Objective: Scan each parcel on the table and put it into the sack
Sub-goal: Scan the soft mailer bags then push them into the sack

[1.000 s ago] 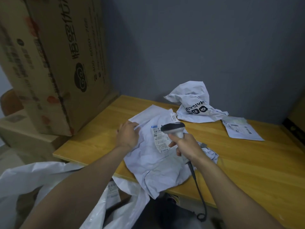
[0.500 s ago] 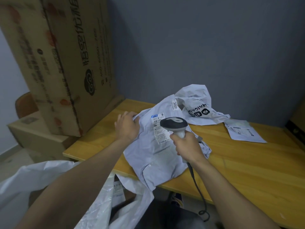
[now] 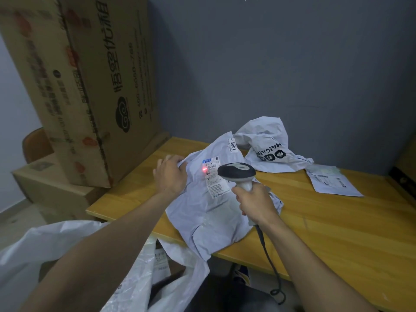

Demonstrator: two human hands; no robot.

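Scanner (image 3: 236,173) in the right hand (image 3: 256,203), fingers wrapped tight around its pale handle, dark head pointed left at the shipping label (image 3: 213,176) of a grey parcel (image 3: 209,212). A red light spot (image 3: 204,169) sits on the label's left edge. The parcel is a soft, wrinkled mailer, tilted up off the bench (image 3: 326,224) at its far end, its lower part resting on the wood and hanging over the near edge. The left hand (image 3: 171,174) pinches the parcel's upper left edge, fingers closed on the plastic. A dark cable (image 3: 270,262) drops from the scanner's handle below the bench edge. Further back on the bench lie a crumpled grey parcel with black printing (image 3: 267,147) and, to its right and apart from it, a flat white parcel (image 3: 333,183). The white sack (image 3: 67,244) gapes open below the bench's near left corner, under the left forearm. A tall cardboard box (image 3: 90,86) leans beside the bench on the left.
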